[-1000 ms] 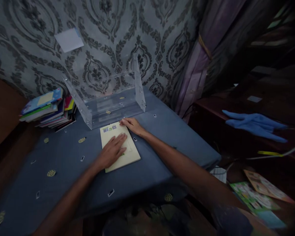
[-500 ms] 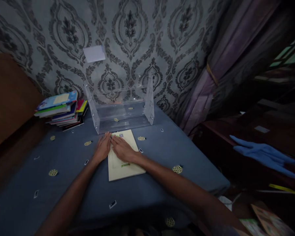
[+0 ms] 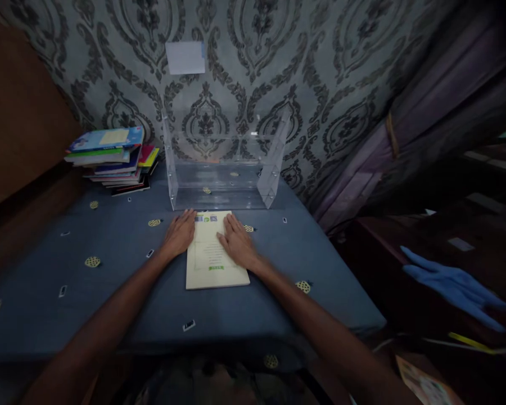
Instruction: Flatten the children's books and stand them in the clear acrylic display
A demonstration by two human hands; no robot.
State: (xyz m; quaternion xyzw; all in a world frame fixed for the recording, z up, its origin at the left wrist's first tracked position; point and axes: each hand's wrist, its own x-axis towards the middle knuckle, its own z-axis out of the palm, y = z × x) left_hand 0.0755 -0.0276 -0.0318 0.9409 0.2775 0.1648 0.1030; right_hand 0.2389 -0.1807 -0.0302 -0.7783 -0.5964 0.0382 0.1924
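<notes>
Book point(image 3: 208, 247) lies flat on the cloth point(image 3: 122, 247), just in front of the clear rack point(image 3: 236, 183); from my end I have the left hand point(image 3: 180, 232) at its left edge and the right hand point(image 3: 238, 243) over its right side, fingers extended, gripping nothing. Uneven pressure, I judge, could skew it; too hard a forward push could knock the rack.

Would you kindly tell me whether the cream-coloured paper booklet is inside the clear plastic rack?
No, the cream-coloured paper booklet lies flat on the blue patterned tablecloth, in front of the clear plastic rack.
</notes>
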